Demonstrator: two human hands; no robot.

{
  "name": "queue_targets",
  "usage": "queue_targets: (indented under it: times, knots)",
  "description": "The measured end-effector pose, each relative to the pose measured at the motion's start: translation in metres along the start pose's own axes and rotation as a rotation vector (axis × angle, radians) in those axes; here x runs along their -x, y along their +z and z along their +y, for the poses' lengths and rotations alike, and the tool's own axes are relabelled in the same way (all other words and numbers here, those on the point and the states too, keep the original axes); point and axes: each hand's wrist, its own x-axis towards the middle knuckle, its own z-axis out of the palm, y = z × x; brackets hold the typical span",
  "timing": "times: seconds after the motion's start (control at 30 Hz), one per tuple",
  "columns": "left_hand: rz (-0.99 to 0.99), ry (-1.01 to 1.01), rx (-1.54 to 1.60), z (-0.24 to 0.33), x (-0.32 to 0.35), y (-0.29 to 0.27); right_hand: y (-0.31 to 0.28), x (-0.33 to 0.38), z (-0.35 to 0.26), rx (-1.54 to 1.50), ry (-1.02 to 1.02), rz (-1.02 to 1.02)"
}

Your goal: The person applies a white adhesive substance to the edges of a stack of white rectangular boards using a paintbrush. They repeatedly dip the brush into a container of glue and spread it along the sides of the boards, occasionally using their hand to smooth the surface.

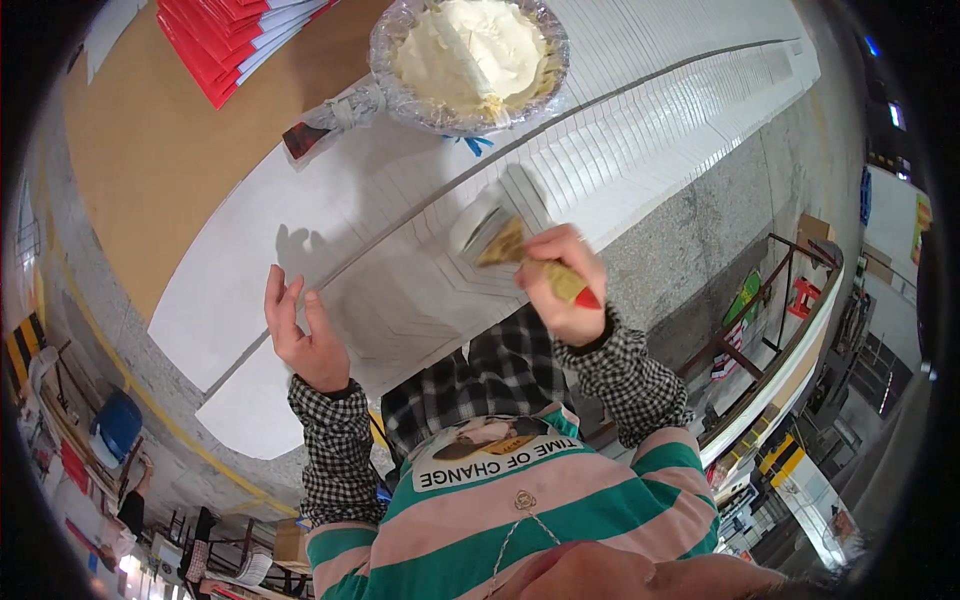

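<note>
In my right hand (562,285) is a wide flat brush (508,243) with a tan, smeared handle, red at its end. Its pale head is blurred over the white sheet (400,250), which has thin grey lines running across it. My left hand (308,330) hovers near the sheet's left part, fingers apart, holding nothing. Beyond the brush stands a round bowl (545,95) lined with clear plastic, heaped with cream-coloured paste (510,50). A pale strip (462,60) lies across the bowl. A plastic-wrapped handle with a dark red end (305,138) juts from its left.
Brown board (130,200) lies beneath the white sheets, with red-and-white folded packets (215,45) stacked at the far left. A long dark seam divides the white sheets. To the right, a metal-framed rack (770,340) stands on the grey floor. A blue drum (118,425) is at far left.
</note>
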Motion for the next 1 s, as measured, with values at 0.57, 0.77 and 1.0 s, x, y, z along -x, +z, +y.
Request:
queue_targets:
  times: [0.57, 0.77, 1.0]
  knots:
    - [0.026, -0.013, 0.059, -0.008, 0.004, -0.006, -0.020, -0.003, -0.001, 0.102, -0.020, 0.171]
    - [0.011, 0.015, 0.033, -0.012, 0.004, -0.009, 0.006, 0.004, -0.040, -0.097, 0.223, 0.346]
    - [-0.007, 0.002, 0.072, -0.003, 0.001, -0.009, -0.027, 0.001, -0.023, -0.018, -0.097, 0.173]
